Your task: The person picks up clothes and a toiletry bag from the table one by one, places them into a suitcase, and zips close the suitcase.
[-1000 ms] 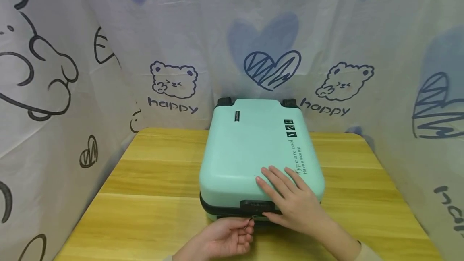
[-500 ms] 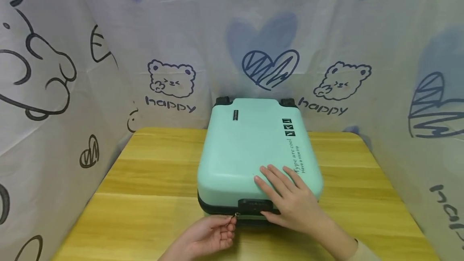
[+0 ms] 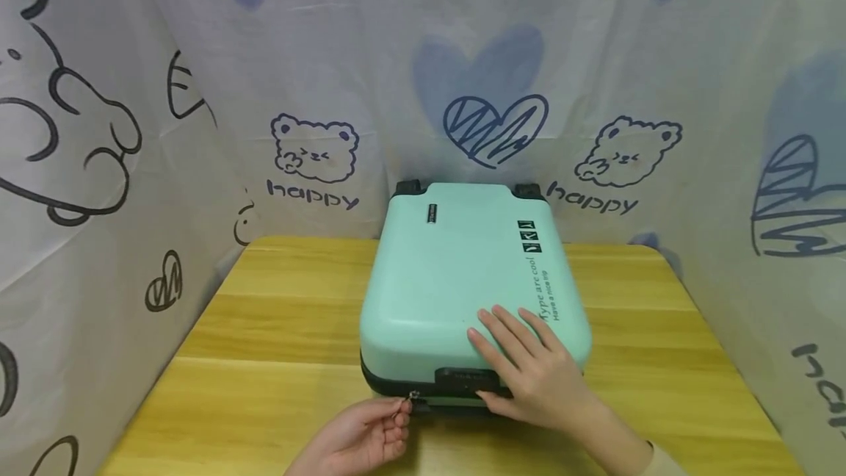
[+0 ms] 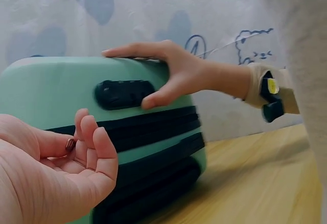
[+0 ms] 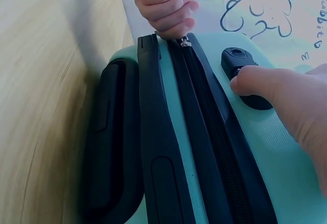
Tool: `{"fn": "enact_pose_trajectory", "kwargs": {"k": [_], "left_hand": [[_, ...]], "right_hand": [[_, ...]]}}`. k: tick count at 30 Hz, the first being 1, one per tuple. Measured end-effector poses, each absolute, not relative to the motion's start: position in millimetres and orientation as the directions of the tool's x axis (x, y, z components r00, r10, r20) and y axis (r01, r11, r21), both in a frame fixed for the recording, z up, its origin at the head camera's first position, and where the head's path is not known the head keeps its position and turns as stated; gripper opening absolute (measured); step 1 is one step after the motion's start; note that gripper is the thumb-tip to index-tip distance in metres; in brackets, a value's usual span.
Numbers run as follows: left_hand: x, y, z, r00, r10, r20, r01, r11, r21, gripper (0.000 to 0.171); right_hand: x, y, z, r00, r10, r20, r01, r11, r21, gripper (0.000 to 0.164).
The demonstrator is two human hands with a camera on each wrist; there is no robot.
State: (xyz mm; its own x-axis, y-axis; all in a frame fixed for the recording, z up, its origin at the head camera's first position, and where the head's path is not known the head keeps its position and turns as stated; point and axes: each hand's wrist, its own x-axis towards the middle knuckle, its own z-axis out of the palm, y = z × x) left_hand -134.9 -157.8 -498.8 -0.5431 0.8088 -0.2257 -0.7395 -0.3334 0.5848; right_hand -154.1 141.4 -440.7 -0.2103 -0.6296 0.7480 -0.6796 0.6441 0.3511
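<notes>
A mint-green hard-shell suitcase (image 3: pixel 456 278) lies flat on the table, its front side facing me. My left hand (image 3: pixel 363 435) pinches the pull of a zipper slider (image 3: pixel 413 394) between thumb and fingers, left of the black combination lock (image 3: pixel 456 377). In the right wrist view, the metal slider (image 5: pixel 185 42) sits at the far end of the black zipper band (image 5: pixel 219 152). My right hand (image 3: pixel 538 380) rests on the lid's front right corner, fingers extended over the top. Its thumb (image 4: pixel 156 99) touches the lock's edge in the left wrist view.
The wooden table (image 3: pixel 284 336) extends on both sides of the suitcase. A patterned white curtain (image 3: pixel 370 57) hangs behind and along the sides, close to the suitcase's wheels (image 3: pixel 408 186). Black handles (image 5: pixel 110 142) run along its front side.
My left hand has drawn the zipper slider leftward along the front, from below the lock to left of it. My right hand stays on the lid.
</notes>
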Motion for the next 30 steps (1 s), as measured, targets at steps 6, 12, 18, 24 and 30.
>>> {"fn": "enact_pose_trajectory", "kwargs": {"k": [6, 12, 18, 24, 30], "left_hand": [[-132, -187, -503, -0.545, 0.825, -0.149, -0.749, -0.399, 0.528, 0.041], [-134, -215, -505, -0.595, 0.796, -0.110, -0.729, -0.476, 0.492, 0.045], [-143, -214, -505, -0.625, 0.767, -0.148, -0.698, -0.464, 0.545, 0.047], [-145, -212, -508, -0.646, 0.756, -0.111, -0.645, -0.461, 0.609, 0.047], [-143, -204, -513, -0.665, 0.739, -0.107, -0.655, -0.509, 0.558, 0.046]], "right_hand": [[-153, 136, -442, -0.182, -0.624, 0.760, -0.687, 0.634, 0.356, 0.067], [-152, 136, -443, -0.164, -0.614, 0.772, -0.685, 0.634, 0.359, 0.064], [-150, 140, -442, -0.206, -0.618, 0.759, -0.694, 0.638, 0.332, 0.063], [-142, 139, -440, -0.323, -0.630, 0.706, -0.697, 0.663, 0.273, 0.068], [-136, 118, -441, -0.481, -0.609, 0.631, -0.632, 0.739, 0.232, 0.109]]}}
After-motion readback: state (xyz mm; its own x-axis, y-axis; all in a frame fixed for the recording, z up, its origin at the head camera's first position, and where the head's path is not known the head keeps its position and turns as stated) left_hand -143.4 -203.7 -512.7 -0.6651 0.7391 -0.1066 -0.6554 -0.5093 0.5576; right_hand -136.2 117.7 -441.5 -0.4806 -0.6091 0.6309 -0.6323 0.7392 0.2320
